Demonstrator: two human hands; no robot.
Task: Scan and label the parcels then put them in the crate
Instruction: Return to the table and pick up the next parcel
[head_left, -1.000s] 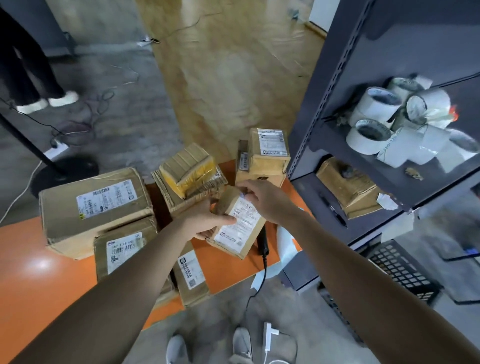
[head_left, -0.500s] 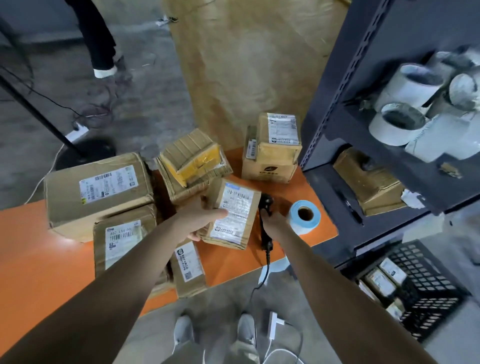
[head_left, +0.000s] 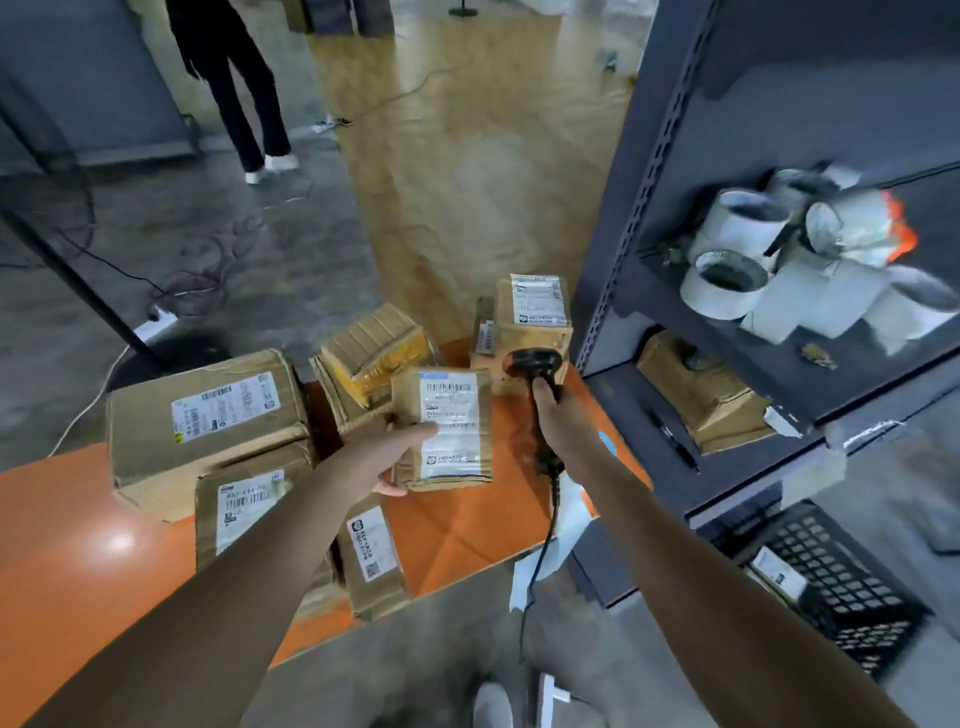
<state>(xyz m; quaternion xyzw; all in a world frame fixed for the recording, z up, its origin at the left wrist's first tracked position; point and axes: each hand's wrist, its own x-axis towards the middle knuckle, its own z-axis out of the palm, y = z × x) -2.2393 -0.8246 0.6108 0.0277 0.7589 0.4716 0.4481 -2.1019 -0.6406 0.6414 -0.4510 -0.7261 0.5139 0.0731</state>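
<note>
Small parcel (head_left: 447, 428), held just above the orange table (head_left: 467, 535) with its printed label turned upward; the left hand (head_left: 387, 457) grips its left edge, thumb laid over the label's margin and fingers curled underneath. Just to its right, the right hand (head_left: 558, 421) is clenched round the handle of the black scanner (head_left: 535, 366), whose head stands near the parcel's upper right corner with its cable (head_left: 545, 530) trailing down over the table's edge; whether the head is aimed at the barcode cannot be told from here. The step in hand appears to be the scan of this parcel, with labelling and crating of it yet to come. The black crate (head_left: 852, 608) sits on the floor to the right, under the grey shelf unit (head_left: 649, 218), and holds at least one labelled packet (head_left: 779, 574), so some of the work looks done. Much is left: on the table lie a large box (head_left: 208, 415), a flatter box (head_left: 244, 512) tucked against its front, a narrow packet (head_left: 371, 551) at the near edge, a ribbed pair of boxes (head_left: 374, 348) and a tall stack (head_left: 535, 312) at the back. White rolls (head_left: 737, 280) crowd the shelf; another person (head_left: 234, 78) stands well apart across the room
</note>
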